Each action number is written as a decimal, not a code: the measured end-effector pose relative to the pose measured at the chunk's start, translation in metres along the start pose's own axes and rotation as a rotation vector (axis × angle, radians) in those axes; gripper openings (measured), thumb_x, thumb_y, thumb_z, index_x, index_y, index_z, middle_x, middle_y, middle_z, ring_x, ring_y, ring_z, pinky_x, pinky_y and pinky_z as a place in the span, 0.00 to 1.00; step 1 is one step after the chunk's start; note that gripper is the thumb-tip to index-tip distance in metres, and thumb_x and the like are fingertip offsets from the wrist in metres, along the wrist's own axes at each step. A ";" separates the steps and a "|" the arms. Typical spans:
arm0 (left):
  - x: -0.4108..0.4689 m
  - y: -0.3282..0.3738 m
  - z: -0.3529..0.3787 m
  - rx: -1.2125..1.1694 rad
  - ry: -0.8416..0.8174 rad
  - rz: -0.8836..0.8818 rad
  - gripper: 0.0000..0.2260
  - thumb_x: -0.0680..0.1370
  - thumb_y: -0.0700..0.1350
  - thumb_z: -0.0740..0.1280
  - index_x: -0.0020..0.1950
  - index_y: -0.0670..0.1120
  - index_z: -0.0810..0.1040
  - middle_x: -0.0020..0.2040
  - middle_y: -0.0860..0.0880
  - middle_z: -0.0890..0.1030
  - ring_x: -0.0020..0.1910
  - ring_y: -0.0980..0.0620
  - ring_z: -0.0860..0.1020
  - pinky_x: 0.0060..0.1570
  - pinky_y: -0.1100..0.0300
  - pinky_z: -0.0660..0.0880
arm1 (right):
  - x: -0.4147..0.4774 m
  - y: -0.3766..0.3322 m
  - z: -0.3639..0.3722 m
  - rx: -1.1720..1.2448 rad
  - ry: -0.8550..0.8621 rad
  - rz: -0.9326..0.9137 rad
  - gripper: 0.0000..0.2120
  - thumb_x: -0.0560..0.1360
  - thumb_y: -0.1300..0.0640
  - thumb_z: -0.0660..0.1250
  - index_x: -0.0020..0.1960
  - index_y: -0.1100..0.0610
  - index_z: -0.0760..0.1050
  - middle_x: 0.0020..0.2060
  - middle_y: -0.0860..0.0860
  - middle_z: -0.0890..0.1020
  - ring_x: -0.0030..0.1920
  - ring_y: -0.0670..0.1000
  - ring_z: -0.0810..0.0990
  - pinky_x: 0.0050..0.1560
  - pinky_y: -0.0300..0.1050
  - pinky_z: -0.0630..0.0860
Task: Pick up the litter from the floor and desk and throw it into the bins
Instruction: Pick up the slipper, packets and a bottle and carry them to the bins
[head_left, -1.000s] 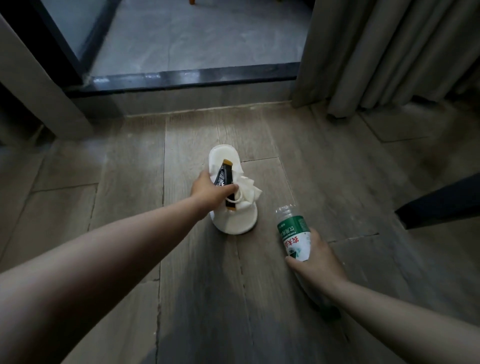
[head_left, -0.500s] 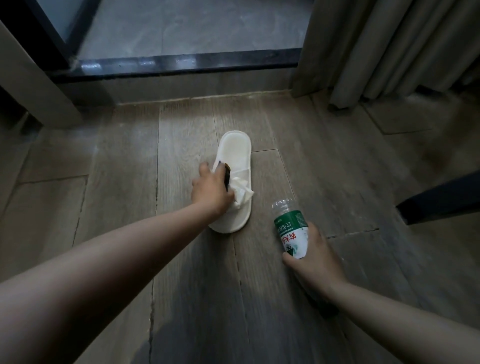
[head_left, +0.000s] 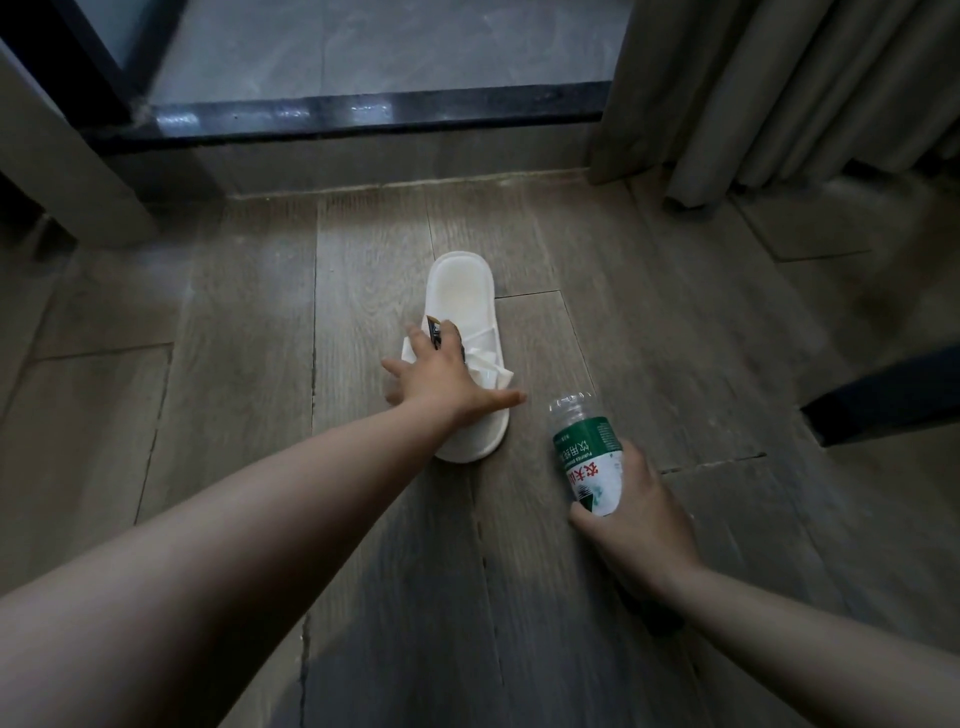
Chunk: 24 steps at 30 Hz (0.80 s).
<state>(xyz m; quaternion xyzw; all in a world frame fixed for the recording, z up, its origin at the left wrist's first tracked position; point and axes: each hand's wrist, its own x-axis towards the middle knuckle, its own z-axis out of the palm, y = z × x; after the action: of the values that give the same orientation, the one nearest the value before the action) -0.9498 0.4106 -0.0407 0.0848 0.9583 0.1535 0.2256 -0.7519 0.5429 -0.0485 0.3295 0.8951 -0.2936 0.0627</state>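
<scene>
— Two hands are busy; which step are we at?
— Gathering floor litter. Our left hand (head_left: 441, 374), thumb and little finger splayed, lies over a white fabric slipper (head_left: 462, 291) on the grey wood-plank floor (head_left: 234, 364), with a dark sachet wrapper (head_left: 434, 330) and crumpled white tissue (head_left: 493, 366) tucked between its fingers. Our right hand (head_left: 636, 519) grips a clear plastic bottle with a green label (head_left: 587, 457), held near the slipper.
— Next?
— We judge: close round the slipper without dropping anything, then find the bins, which are out of sight.
— Changed?
— Half a second ago that left hand was bunched; now it spreads.
</scene>
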 end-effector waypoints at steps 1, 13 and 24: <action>0.001 0.001 0.001 0.019 0.000 -0.007 0.59 0.55 0.76 0.68 0.76 0.55 0.45 0.77 0.45 0.44 0.73 0.30 0.50 0.67 0.34 0.62 | 0.000 0.000 0.000 0.001 0.002 0.001 0.40 0.65 0.43 0.71 0.72 0.49 0.58 0.62 0.50 0.73 0.56 0.53 0.75 0.50 0.46 0.71; -0.006 0.003 0.012 0.084 0.035 -0.089 0.60 0.56 0.71 0.73 0.77 0.55 0.42 0.76 0.45 0.49 0.66 0.35 0.62 0.59 0.42 0.70 | 0.000 0.000 0.001 -0.030 0.014 -0.006 0.41 0.66 0.43 0.71 0.73 0.49 0.56 0.63 0.51 0.73 0.57 0.54 0.75 0.48 0.44 0.67; -0.007 0.011 0.013 0.131 -0.006 -0.074 0.63 0.56 0.67 0.77 0.77 0.52 0.39 0.76 0.42 0.46 0.69 0.34 0.58 0.60 0.40 0.67 | 0.000 0.001 0.004 -0.033 0.015 0.002 0.43 0.65 0.42 0.70 0.73 0.50 0.55 0.63 0.50 0.72 0.59 0.53 0.75 0.55 0.49 0.73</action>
<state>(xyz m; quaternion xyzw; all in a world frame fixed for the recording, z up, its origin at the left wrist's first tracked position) -0.9369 0.4225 -0.0457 0.0645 0.9681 0.0815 0.2281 -0.7518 0.5413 -0.0521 0.3315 0.9000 -0.2762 0.0616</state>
